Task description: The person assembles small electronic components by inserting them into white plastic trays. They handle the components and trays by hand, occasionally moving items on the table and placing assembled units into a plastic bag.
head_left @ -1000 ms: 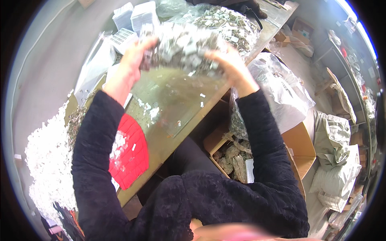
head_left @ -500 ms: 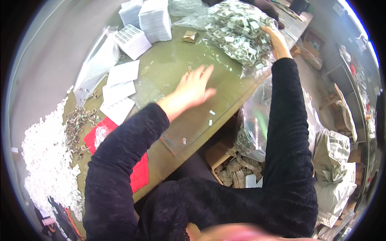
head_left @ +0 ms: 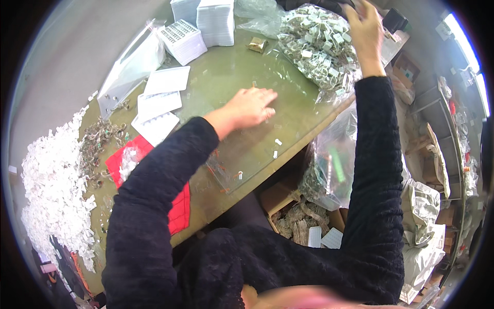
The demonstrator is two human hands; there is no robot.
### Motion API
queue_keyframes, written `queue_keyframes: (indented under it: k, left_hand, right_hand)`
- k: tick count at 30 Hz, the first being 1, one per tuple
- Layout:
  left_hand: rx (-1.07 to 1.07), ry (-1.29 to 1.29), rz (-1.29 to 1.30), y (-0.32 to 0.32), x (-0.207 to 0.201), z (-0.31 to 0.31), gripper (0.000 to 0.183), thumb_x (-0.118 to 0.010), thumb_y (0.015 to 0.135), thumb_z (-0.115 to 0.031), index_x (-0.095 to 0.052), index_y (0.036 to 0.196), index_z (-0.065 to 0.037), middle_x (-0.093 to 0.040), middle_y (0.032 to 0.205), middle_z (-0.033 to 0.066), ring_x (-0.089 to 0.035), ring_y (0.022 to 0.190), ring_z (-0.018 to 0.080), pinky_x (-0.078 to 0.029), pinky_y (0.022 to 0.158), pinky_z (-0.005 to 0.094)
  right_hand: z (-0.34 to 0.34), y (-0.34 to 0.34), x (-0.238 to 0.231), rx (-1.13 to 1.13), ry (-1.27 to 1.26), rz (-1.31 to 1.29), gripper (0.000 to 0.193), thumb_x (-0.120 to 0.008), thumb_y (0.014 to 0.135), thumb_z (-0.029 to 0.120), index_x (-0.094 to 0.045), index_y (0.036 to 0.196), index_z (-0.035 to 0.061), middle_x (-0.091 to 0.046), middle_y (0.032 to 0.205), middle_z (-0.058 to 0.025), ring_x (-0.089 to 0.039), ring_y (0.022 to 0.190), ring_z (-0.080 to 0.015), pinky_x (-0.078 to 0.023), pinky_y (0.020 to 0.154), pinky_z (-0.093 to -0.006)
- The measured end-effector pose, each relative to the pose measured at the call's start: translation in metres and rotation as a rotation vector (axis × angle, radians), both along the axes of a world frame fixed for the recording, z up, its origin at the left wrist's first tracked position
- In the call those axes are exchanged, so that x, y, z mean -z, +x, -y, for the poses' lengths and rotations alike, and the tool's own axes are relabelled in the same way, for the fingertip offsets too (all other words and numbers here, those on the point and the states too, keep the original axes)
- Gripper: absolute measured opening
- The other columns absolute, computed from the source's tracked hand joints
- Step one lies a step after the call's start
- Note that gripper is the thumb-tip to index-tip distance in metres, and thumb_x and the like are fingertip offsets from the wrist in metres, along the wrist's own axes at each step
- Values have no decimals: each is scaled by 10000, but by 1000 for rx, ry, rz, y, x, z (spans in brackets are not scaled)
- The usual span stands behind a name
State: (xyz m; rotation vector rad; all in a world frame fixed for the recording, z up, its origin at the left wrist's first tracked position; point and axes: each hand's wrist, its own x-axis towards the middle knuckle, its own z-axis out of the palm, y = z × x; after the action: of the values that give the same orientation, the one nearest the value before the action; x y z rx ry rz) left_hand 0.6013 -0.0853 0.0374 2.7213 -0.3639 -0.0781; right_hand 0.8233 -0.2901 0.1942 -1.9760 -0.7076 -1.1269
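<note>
My left hand (head_left: pixel 250 106) lies palm down on the green tabletop (head_left: pixel 226 67), fingers stretched out and nothing in them. A few tiny white pieces (head_left: pixel 276 148) are scattered near it. Farther off to the right, my right hand (head_left: pixel 367 38) is raised beside a large clear plastic bag (head_left: pixel 319 49), full of small white tags with greyish strings. Its fingers point away from me, with a gap between thumb and forefinger; I see nothing held there. A dark object (head_left: pixel 329 5) lies just beyond those fingertips, and I cannot tell whether they touch it.
White card stacks (head_left: pixel 215 23) stand at the back left, with loose white cards (head_left: pixel 160 105) nearer. A heap of white pieces (head_left: pixel 56 190), tangled cords (head_left: pixel 100 141) and red cloth (head_left: pixel 177 216) lie left. Below the table edge are a clear bag (head_left: pixel 334 159) and an open carton (head_left: pixel 280 198).
My right hand has let go of the tag bag's right side and moved up and away from me. My left hand has settled flatter on the table. The whole view has shifted slightly.
</note>
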Motion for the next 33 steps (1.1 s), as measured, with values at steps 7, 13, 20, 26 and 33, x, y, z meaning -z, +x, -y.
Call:
queue_keyframes:
  k: [7, 13, 20, 26, 33]
  left_hand:
    - [71, 171, 326, -24, 24, -20, 606, -521, 943, -366, -418, 1454, -57, -381, 1536, 136, -329, 1439, 281, -187, 1197, 488]
    - [77, 115, 300, -20, 17, -21, 619, -514, 945, -411, -435, 1441, -50, -396, 1524, 129, -330, 1439, 265, -178, 1199, 499]
    - [60, 99, 274, -20, 10, -20, 617, -528, 943, -421, -439, 1437, -63, -401, 1518, 122, -342, 1433, 261, -207, 1191, 507]
    - [55, 130, 296, -20, 12, -20, 622, -536, 937, -422, -429, 1450, -86, -399, 1524, 104, -340, 1436, 243, -205, 1193, 497]
    - [28, 162, 306, -18, 19, -18, 617, -536, 938, -427, -425, 1456, -109, -399, 1524, 87, -347, 1426, 240, -201, 1198, 480]
  right_hand:
    - [-173, 58, 60, -616, 468, -729, 362, -649, 884, 75, -541, 1202, -60, -628, 1015, -159, -652, 753, -208, -536, 553, -330]
    - [-249, 139, 86, -489, 483, -860, 437, -572, 801, 3, -629, 1234, 14, -673, 1029, -116, -679, 771, -190, -602, 590, -323]
    - [-261, 173, 102, -668, 399, -960, 352, -672, 838, 44, -607, 1171, -49, -622, 919, -76, -560, 762, -186, -467, 751, -330]
    - [-225, 185, 10, -1398, 943, -610, 131, -589, 912, 54, -621, 990, -47, -644, 930, -132, -630, 931, -245, -511, 861, -328]
    - [-136, 166, -78, -1727, 1094, -608, 146, -601, 918, 221, -665, 853, 107, -669, 747, -48, -632, 737, -240, -519, 712, -377]
